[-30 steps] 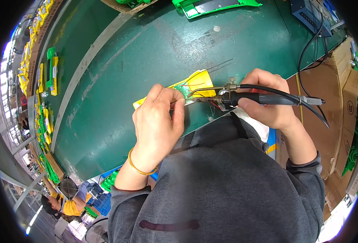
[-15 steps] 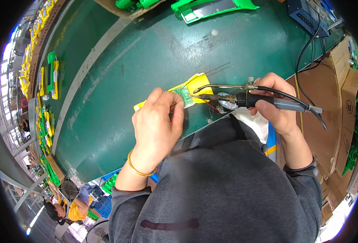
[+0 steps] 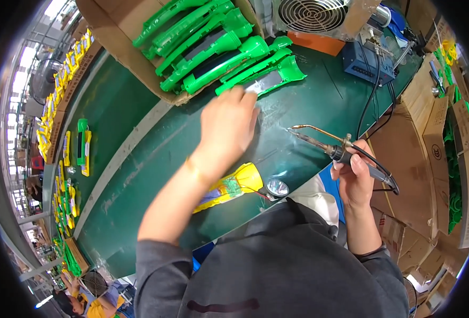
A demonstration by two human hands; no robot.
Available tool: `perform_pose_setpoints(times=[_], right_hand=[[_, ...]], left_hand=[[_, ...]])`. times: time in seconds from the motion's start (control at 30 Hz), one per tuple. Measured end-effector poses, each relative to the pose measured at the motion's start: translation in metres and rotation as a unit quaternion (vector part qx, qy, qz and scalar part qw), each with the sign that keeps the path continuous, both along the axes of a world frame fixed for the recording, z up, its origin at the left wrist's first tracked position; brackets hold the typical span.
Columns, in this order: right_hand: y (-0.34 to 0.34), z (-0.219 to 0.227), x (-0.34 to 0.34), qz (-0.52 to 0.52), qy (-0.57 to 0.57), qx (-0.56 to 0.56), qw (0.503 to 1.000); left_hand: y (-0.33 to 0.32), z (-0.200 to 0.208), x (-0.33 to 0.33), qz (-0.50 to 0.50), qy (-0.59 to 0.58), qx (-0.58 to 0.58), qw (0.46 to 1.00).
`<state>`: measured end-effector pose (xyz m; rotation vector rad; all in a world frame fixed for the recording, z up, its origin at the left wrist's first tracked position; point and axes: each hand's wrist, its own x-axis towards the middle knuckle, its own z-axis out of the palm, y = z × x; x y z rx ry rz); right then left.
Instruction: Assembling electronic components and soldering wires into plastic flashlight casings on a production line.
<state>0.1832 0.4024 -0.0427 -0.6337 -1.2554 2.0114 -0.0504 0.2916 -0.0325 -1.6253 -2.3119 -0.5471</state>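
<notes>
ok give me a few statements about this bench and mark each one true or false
1. The right hand holds the soldering iron. True.
2. The left hand grips the yellow casing. False: it is at a green casing, contact unclear.
3. The yellow casing lies on the green table. True.
4. The cardboard box holds only yellow parts. False: green casings fill it.
5. A round reflector lies right of the yellow casing. True.
</notes>
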Motion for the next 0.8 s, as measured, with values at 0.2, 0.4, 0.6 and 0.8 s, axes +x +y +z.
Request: perform_pose_setpoints(times=[0.2, 0.4, 0.6, 0.8], right_hand=[[0.013, -0.002, 0.014, -0.014, 0.019, 0.024, 0.999], [0.023, -0.009, 0.020, -0.025, -0.013, 0.001, 1.000], [0.009, 0.000, -0.010, 0.028, 0.040, -0.014, 0.999], [0.004, 0.002, -0.016, 0.041, 0.040, -0.005, 0.998]], left_hand=[[-0.006, -0.004, -0.016, -0.056, 0.061, -0.033, 0.996], [-0.106, 0.019, 0.010, -0.036, -0.067, -0.143, 0.987], [-0.082, 0.022, 0.057, 0.011, -0.168, -0.028, 0.985], [-0.045, -0.010, 0.067, -0.021, -0.097, -0.004, 0.995]])
